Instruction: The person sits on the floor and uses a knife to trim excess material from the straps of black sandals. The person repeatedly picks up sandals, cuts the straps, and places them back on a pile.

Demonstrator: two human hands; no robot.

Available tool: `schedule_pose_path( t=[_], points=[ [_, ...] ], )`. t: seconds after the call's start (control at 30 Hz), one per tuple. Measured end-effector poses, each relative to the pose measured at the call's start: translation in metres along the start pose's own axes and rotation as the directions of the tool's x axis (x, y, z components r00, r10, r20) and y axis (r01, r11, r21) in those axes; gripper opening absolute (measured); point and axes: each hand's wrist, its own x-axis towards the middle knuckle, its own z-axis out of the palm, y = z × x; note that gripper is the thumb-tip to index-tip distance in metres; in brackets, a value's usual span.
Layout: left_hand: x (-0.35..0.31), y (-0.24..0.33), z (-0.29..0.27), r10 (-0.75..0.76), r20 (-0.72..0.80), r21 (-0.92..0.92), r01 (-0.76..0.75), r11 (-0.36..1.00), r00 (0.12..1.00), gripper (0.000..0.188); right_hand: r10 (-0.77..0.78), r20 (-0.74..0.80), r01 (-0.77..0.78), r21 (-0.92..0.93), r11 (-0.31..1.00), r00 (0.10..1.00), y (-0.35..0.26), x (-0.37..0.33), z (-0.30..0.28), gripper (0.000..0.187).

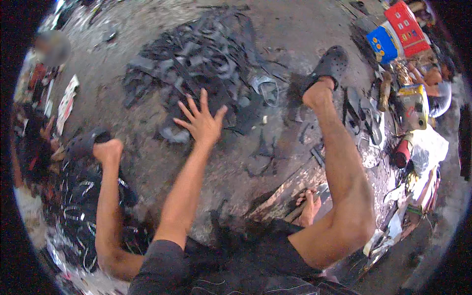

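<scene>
My left hand (200, 124) reaches forward, palm down with fingers spread, and holds nothing. Just past its fingertips lies a large heap of black rubber-like strips (196, 59); I cannot tell whether the fingers touch it. My right hand (309, 206) is low beside my bent right leg, its fingers curled and its arm mostly hidden by my thigh. Next to it are a brown stick-like piece (295, 213) and a grey, shiny flat piece; what the hand grips is unclear. A worn wooden board (275, 196) lies beside it.
My legs are spread around the work area, with a dark clog (330, 64) on the right foot. A clear plastic cup-like thing (268, 91) lies by the heap. At right are a red box (407, 29), a yellow tin (414, 105) and a white plastic bag (427, 147). Dark strips lie at left.
</scene>
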Motion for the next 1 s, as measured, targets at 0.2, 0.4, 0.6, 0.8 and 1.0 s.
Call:
schedule_pose_path(
  t=[0.2, 0.4, 0.6, 0.8, 1.0],
  points=[
    [0.256, -0.041, -0.026, -0.099, 0.365, -0.068, 0.132, 0.989, 0.926, 0.113, 0.094, 0.052, -0.094, -0.01, 0.996, 0.994, -0.007, 0.0, 0.026, 0.017],
    [0.162, 0.042, -0.058, 0.478, -0.267, -0.312, -0.544, 0.779, 0.837, 0.048, 0.172, -0.066, -0.168, 0.065, 0.984, 0.983, -0.014, -0.005, 0.005, 0.018],
    [-0.097, -0.003, -0.045, 0.965, 0.168, -0.539, -0.801, 0.26, 0.201, 0.062, -0.033, 0.119, 0.027, 0.056, 0.998, 0.992, 0.018, -0.006, -0.001, 0.031],
    [0.04, -0.157, -0.15, 0.235, 0.304, 0.202, -0.304, 0.931, 0.923, 0.054, -0.157, 0.081, 0.162, -0.051, 0.986, 0.984, 0.029, -0.024, -0.127, 0.031],
    [0.028, -0.175, -0.436, 0.408, 0.231, -0.105, -0.394, 0.913, 0.884, 0.056, -0.266, -0.205, 0.223, -0.212, 0.951, 0.942, 0.017, -0.036, -0.267, 0.017]
  ],
)
